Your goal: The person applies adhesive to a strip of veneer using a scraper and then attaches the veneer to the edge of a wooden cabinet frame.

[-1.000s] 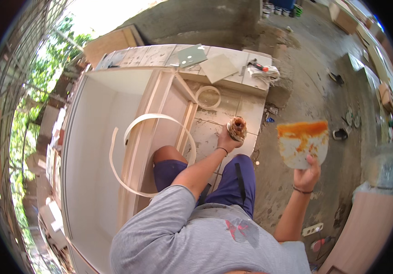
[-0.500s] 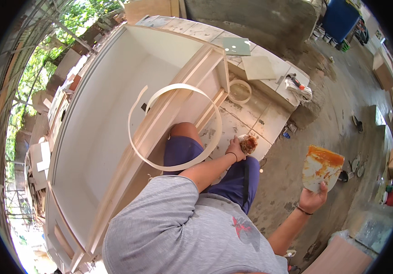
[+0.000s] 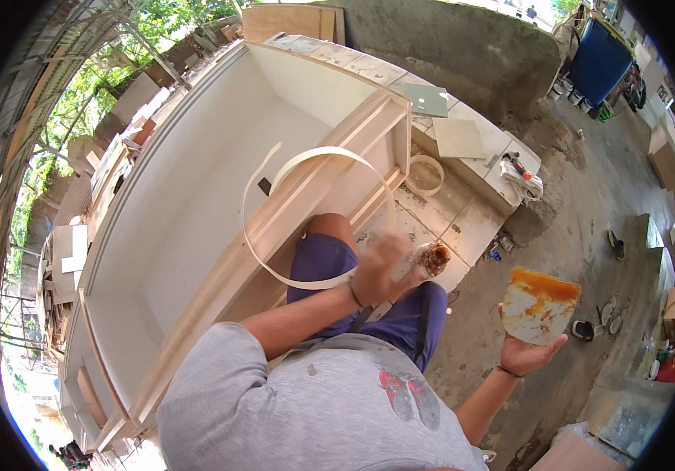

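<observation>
My left hand (image 3: 380,271) is shut on a brush (image 3: 431,257) whose tip is caked with brownish glue, held over my knee in blue shorts. My right hand (image 3: 527,353) holds up a white scrap board (image 3: 540,304) smeared with orange glue, out to the right over the concrete floor. A long pale edge-banding strip (image 3: 314,157) curls in a big loop just left of the brush, over the edge of a large white cabinet carcass (image 3: 196,196) lying on its back.
A low tiled bench (image 3: 463,224) runs behind my knee, with a small coil of banding (image 3: 425,174), loose square panels (image 3: 456,137) and a red-handled tool on a cloth (image 3: 519,169). A blue bin (image 3: 600,59) stands far right. Sandals (image 3: 616,243) lie on the floor.
The view has swung, so the cabinet now fills more of the upper left. Both hands keep their hold; the brush hand has drawn slightly toward my body.
</observation>
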### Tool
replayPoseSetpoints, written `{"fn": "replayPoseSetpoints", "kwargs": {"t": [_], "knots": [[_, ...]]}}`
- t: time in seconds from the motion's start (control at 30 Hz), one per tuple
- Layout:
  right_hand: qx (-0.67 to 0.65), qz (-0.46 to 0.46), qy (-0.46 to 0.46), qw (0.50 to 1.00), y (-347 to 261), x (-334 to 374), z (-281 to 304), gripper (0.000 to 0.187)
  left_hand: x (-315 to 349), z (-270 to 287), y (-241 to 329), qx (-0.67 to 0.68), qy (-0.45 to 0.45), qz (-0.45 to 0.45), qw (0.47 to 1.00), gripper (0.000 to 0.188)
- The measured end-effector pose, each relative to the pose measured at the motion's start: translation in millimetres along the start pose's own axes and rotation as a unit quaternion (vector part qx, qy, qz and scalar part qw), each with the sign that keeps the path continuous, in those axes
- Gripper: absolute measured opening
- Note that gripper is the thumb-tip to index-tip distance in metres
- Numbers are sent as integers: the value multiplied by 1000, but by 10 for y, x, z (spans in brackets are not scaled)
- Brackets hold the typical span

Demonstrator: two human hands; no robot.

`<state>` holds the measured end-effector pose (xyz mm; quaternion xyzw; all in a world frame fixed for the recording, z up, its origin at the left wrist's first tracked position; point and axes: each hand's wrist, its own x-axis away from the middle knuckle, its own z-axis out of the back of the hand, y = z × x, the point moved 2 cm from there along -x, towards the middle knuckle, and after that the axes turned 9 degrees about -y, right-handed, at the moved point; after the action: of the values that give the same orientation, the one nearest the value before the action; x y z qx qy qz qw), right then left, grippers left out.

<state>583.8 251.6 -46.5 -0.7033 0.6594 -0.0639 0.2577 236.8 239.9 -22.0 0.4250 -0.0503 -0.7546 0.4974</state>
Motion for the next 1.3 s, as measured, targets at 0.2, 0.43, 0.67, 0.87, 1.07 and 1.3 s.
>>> {"fn": "replayPoseSetpoints", "kwargs": {"t": [0.2,0.43,0.67,0.87,1.07,1.3], "knots": [[-71,-39,-47,996,381,-116,-100,87,384,-191,-1185,16,-9,348,937,57],[-90,-52,-6,995,520,-185,-269,89,97,-224,-1163,440,-131,488,743,71],[-64,-53,31,996,498,-54,-155,86,-680,1097,-1002,281,-285,539,741,66],[-97,-92,-18,991,813,-245,-229,85,-763,2099,-1440,144,-307,574,746,53],[-82,-153,-144,974,1151,-711,-623,87,-688,2352,-1431,-56,-314,471,822,62],[-138,-274,-230,923,1768,-1407,-1370,87,-304,2369,-1472,-119,-252,452,847,69]]}}
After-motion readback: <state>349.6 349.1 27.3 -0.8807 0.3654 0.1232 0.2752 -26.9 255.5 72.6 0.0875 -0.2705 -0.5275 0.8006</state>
